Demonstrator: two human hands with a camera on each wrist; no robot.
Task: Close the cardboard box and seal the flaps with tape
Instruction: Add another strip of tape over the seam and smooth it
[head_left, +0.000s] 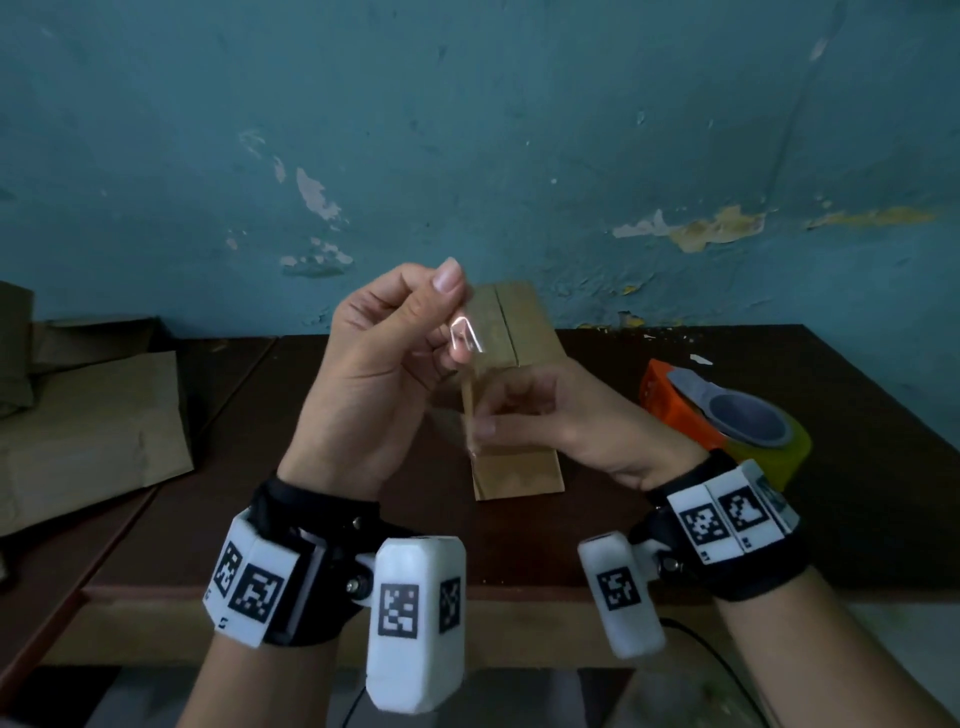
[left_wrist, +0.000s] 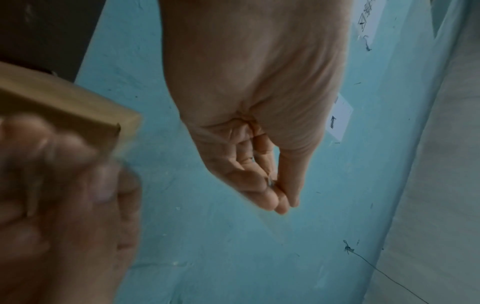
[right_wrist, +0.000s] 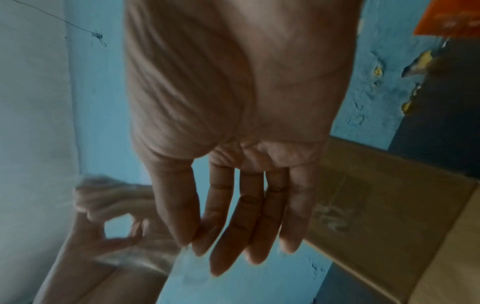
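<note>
A narrow cardboard box stands on the dark table, its top flaps folded down with a seam between them. In front of it I hold a strip of clear tape stretched between both hands. My left hand is raised and pinches the upper end between thumb and fingers, also visible in the left wrist view. Lower, my right hand pinches the bottom end with thumb and forefinger, other fingers straight. The box lies just beyond the right hand. The strip hangs clear of the box.
An orange tape dispenser with a yellow-edged tape roll sits on the table at the right. Flattened cardboard sheets lie at the left. A peeling teal wall rises directly behind the table.
</note>
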